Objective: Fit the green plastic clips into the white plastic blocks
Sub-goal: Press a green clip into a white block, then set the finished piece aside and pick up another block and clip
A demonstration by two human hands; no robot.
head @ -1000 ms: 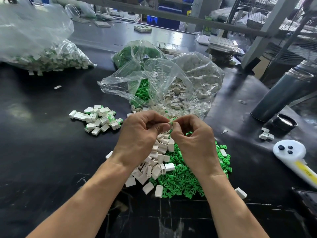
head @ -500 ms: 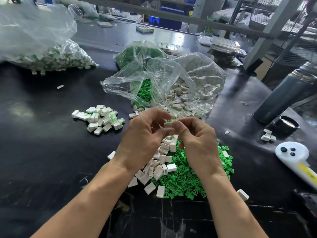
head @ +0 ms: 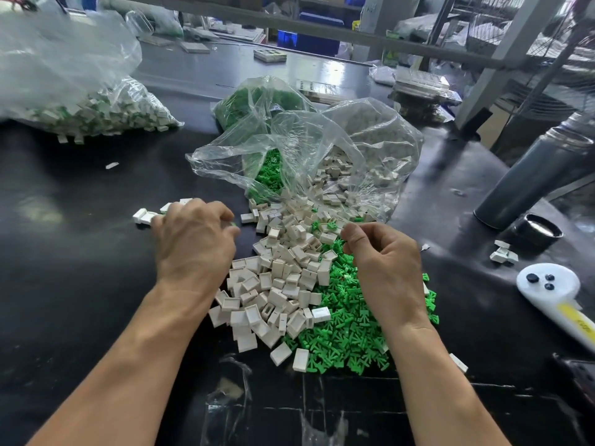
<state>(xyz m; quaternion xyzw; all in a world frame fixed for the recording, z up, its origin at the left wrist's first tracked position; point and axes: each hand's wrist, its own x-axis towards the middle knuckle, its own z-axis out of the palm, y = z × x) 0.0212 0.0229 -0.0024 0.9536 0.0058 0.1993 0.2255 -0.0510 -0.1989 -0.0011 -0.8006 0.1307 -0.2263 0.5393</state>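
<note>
White plastic blocks (head: 283, 284) and green plastic clips (head: 347, 329) heaped between the wrists. Left hand (head: 193, 243) now swung out over the finished pile, fingers curled, contents hidden. Right hand (head: 383, 259) pinched shut, apparently empty. Likely one assembly just dropped. Black worktable (head: 80, 252); cluttered workshop behind.

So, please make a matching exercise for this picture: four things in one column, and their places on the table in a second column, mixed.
Things:
1. loose green clips
2. loose white blocks
3. left hand
4. grey bottle

Places:
A. lying tilted at the table's right edge
B. over the pile of finished pieces, left of the open bags
C. under and around the right hand
D. between the two forearms, centre of the table

Pairs: 1-C, 2-D, 3-B, 4-A
</note>
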